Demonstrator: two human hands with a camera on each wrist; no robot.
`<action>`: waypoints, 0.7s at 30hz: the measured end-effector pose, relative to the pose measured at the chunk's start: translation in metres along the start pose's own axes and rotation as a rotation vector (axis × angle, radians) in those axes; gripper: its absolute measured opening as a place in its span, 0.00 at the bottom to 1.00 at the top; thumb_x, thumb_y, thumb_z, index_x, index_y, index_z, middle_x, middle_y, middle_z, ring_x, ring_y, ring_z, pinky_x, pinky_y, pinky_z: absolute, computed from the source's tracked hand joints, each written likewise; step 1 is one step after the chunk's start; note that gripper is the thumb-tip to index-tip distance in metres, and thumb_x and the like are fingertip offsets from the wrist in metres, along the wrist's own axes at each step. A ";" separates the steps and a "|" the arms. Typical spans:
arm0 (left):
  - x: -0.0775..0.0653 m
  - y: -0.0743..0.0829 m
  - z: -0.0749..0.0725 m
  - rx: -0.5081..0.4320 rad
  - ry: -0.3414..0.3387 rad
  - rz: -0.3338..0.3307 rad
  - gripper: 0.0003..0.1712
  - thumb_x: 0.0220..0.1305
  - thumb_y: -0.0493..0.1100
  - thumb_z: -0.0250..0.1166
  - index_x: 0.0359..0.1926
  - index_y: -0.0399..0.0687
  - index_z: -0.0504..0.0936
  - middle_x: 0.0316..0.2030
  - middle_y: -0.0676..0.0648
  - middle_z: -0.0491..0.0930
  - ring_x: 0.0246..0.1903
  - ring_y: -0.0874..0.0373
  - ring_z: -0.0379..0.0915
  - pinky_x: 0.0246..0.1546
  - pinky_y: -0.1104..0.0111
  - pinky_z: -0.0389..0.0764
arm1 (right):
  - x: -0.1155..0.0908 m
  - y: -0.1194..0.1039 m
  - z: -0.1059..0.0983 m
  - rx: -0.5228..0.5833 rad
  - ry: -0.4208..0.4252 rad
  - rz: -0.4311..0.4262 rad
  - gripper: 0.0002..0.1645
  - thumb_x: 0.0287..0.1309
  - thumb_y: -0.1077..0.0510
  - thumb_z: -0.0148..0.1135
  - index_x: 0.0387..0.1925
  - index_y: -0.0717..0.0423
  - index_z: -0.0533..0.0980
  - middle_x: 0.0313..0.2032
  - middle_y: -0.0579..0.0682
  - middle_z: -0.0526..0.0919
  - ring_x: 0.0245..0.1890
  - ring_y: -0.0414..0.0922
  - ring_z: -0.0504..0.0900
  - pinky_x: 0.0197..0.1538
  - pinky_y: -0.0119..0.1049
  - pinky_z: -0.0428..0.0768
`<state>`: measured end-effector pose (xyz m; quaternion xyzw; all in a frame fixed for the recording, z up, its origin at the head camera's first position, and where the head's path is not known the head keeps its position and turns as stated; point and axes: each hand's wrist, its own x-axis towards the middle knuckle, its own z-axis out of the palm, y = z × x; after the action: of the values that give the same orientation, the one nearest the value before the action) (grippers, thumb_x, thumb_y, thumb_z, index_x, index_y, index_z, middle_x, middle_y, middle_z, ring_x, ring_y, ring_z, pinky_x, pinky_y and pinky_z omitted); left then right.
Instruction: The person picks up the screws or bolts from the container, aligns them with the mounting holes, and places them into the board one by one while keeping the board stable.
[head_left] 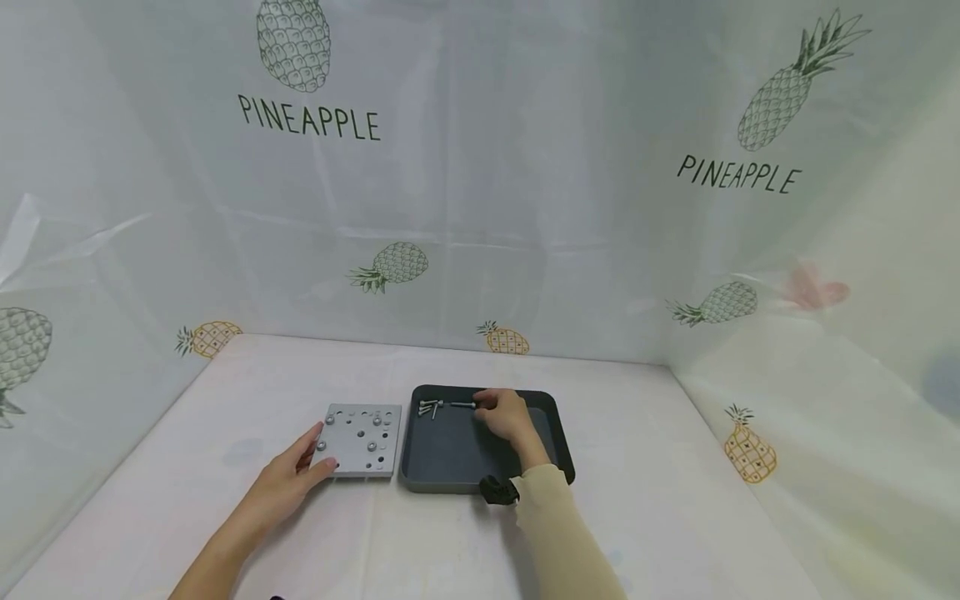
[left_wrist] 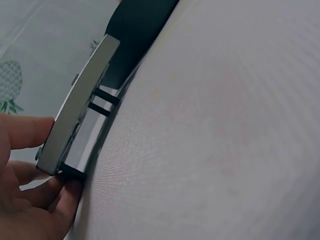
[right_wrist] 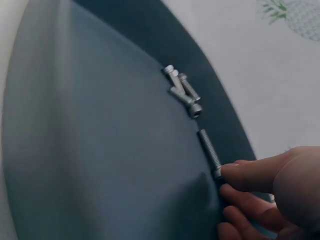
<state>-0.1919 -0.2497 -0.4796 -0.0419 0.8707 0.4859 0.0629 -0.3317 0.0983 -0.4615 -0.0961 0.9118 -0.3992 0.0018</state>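
Observation:
My left hand [head_left: 288,477] grips the left edge of a silver metal plate [head_left: 352,460] with many holes and several bolt heads on its top. In the left wrist view the thumb lies on the plate's [left_wrist: 80,102] upper side and fingers reach below, beside short black legs [left_wrist: 102,100] under it. Over the dark grey tray [head_left: 450,458], my right hand [head_left: 510,417] pinches a silver bolt [right_wrist: 210,150] by its head end, thumb against fingers. The bolt's threaded end points toward several loose bolts [right_wrist: 182,90] clustered along the tray wall.
The tray stands just right of the plate on a white-covered table [head_left: 442,542]. A black object [head_left: 498,490] is at the right sleeve's cuff. Behind the table hangs a pale curtain [head_left: 570,275] printed with pineapples.

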 end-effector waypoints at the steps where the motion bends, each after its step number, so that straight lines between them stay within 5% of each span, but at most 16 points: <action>1: 0.000 0.000 0.000 -0.001 -0.002 -0.002 0.52 0.78 0.60 0.62 0.86 0.43 0.46 0.80 0.26 0.54 0.78 0.29 0.53 0.79 0.40 0.56 | 0.000 0.001 0.001 -0.003 0.001 0.001 0.16 0.65 0.65 0.70 0.53 0.60 0.87 0.44 0.55 0.91 0.44 0.51 0.87 0.51 0.51 0.85; 21: 0.001 0.000 0.001 0.000 0.001 0.012 0.53 0.77 0.62 0.62 0.86 0.42 0.46 0.80 0.27 0.55 0.79 0.31 0.52 0.79 0.42 0.57 | 0.003 0.010 0.017 -0.021 0.127 0.002 0.08 0.60 0.61 0.78 0.41 0.56 0.89 0.34 0.48 0.87 0.35 0.43 0.81 0.41 0.43 0.82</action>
<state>-0.1923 -0.2491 -0.4806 -0.0368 0.8710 0.4863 0.0594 -0.3350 0.0918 -0.4805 -0.0697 0.9142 -0.3951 -0.0568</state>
